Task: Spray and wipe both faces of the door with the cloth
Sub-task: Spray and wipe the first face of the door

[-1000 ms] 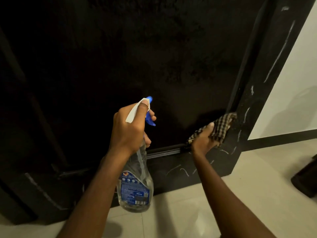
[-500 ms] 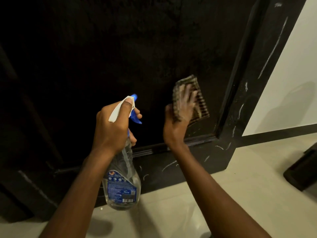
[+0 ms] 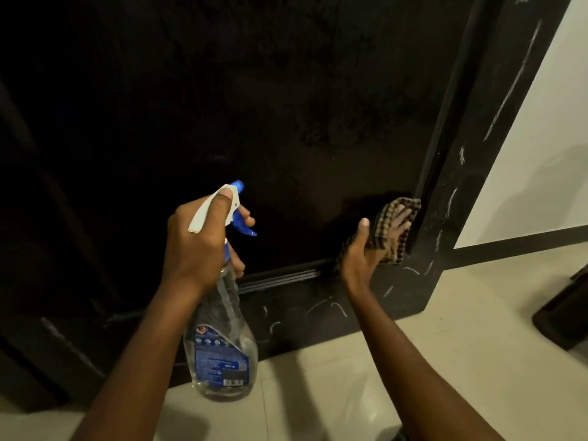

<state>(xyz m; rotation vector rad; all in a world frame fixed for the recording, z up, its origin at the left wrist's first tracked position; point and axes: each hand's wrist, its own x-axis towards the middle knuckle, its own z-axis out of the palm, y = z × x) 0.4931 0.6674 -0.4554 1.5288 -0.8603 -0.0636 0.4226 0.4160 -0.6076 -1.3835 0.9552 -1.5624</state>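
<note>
The dark door (image 3: 286, 106) fills most of the view, its lower panel faintly smeared. My left hand (image 3: 197, 243) grips the neck of a clear spray bottle (image 3: 222, 351) with a white and blue trigger head, a finger on the trigger and the nozzle towards the door. My right hand (image 3: 362, 256) presses a brown checked cloth (image 3: 386, 218) flat against the panel's lower right corner, where it meets the raised right edge. The fingers are spread over the cloth and the thumb sticks up apart from it.
White scuff marks streak the door's right edge (image 3: 471, 173) and bottom rail (image 3: 318, 307). Pale floor tiles (image 3: 461, 345) lie below. A white wall (image 3: 541, 154) with dark skirting is at the right, and a dark object (image 3: 566, 316) stands on the floor there.
My right hand has swept the cloth from higher on the panel down and right into the lower right corner. The left hand still holds the bottle in much the same place.
</note>
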